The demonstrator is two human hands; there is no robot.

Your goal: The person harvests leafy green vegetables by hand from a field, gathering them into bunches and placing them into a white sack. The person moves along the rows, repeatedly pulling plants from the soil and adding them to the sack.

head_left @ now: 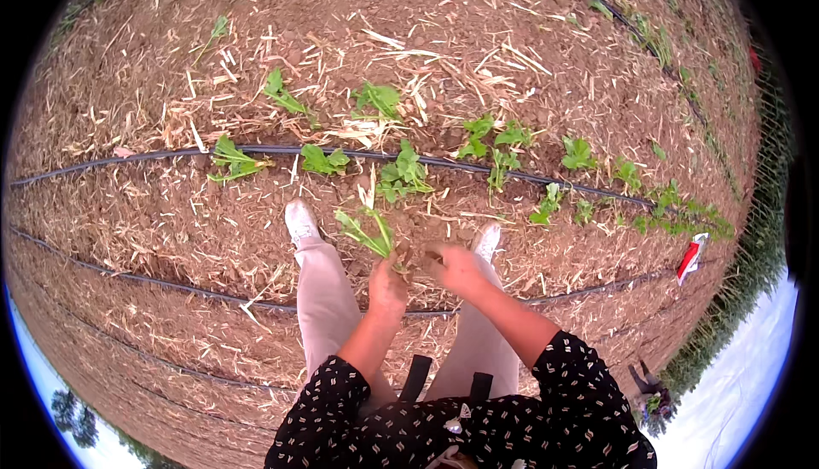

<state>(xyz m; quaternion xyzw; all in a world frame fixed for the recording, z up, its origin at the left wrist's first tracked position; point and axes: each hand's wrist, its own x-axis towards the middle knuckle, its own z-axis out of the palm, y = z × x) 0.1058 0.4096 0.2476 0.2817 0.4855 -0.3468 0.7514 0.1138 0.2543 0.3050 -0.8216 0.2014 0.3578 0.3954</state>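
My left hand (pixel 388 282) is closed around the base of a leafy green seedling (pixel 368 232), whose stems and leaves point up and away from me. Just to its right, my right hand (pixel 455 269) is blurred, and nothing green shows in it; its fingertips are too unclear to read. Both hands are between my shoes, over brown soil. Beyond them a leafy plant (pixel 404 173) stands at the black drip line (pixel 441 162). Limp seedlings (pixel 238 161) lie along that line, with another (pixel 381 99) on its far side.
Dry straw covers much of the soil. A second black drip line (pixel 256 303) runs behind my feet, another (pixel 630 26) at the upper right. A red and white packet (pixel 691 259) lies at the right. Another person (pixel 652 398) is at the lower right, near tall green plants.
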